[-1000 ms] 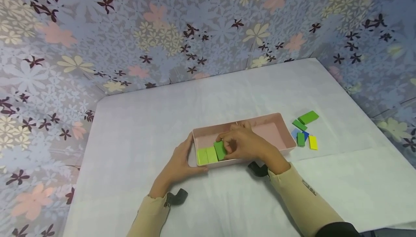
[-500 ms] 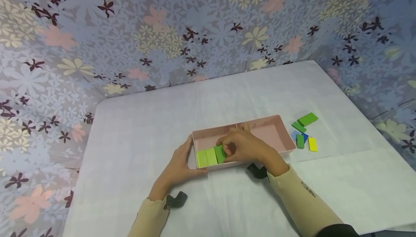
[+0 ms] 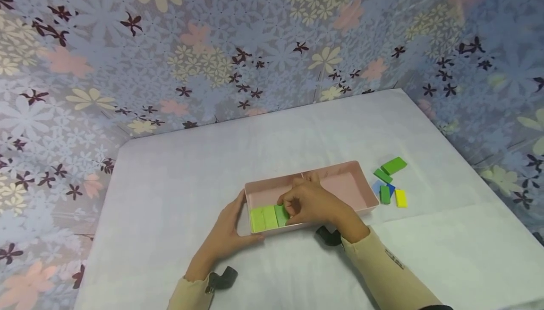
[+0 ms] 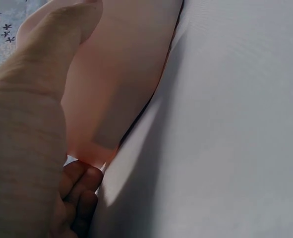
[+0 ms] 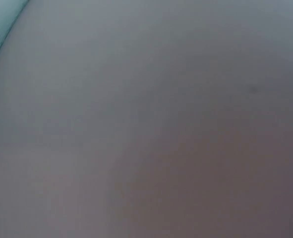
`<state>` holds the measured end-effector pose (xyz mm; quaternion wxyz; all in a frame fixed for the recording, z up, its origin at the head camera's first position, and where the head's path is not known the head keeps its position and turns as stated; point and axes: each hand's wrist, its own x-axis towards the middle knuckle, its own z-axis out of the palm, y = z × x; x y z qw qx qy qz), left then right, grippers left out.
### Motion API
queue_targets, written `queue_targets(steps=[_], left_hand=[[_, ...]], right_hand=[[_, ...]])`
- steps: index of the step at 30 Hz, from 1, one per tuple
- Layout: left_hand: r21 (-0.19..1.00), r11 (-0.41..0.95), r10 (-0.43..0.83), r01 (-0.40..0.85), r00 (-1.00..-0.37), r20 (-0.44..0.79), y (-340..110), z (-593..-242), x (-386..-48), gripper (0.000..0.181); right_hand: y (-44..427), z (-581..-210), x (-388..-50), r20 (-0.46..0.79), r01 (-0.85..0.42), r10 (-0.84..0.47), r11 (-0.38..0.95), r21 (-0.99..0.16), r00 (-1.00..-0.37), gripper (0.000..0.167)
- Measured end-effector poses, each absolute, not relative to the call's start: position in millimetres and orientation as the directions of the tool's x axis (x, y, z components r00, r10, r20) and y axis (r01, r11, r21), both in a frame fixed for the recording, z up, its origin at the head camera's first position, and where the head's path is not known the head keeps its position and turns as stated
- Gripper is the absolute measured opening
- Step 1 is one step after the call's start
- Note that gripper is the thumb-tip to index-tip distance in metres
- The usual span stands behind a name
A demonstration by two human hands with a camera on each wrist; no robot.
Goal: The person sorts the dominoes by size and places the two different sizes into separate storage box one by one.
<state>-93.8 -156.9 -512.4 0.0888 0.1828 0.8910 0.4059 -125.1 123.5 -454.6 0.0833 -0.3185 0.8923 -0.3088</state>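
A long pink box [image 3: 346, 191] with a divider sits on the white cloth. Its left end is held by my left hand [image 3: 223, 237], thumb along the front wall and fingers round the end. In the left wrist view the thumb lies against the pink wall [image 4: 119, 74]. Two yellow-green blocks [image 3: 263, 218] lie side by side in the left compartment. Right of them is a green block [image 3: 281, 215], pinched between thumb and forefinger of my right hand [image 3: 316, 206], which partly hides it. The right wrist view is too blurred to read.
Right of the box lie loose pieces: a larger green block [image 3: 394, 165], a thin green one [image 3: 383, 175], a small green one [image 3: 385, 195], blue pieces [image 3: 390, 189] and a yellow block [image 3: 401, 198]. A flowered wall covering [image 3: 238, 41] rises behind the table.
The green block has gone down from a raised position into line with the yellow-green blocks, still pinched by my right hand. My left hand keeps its hold. The head view has shifted slightly.
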Motion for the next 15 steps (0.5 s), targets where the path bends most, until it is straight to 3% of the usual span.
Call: queue_targets(steps=[10,15], left_hand=[[0.744,0.608,0.397,0.277,-0.917,0.016,-162.9,-517.2,-89.4,0.130],[0.739,0.580,0.427,0.343,-0.901,0.084,-153.0,-518.5,-97.5,0.127]], right_hand=[[118.1,-462.1,-117.4,0.062,-0.525,-0.622,0.597,-0.607,-0.780,0.039],[132.5,-456.5,-122.3,0.264,-0.616,-0.566,0.631,-0.471,-0.781,0.034]])
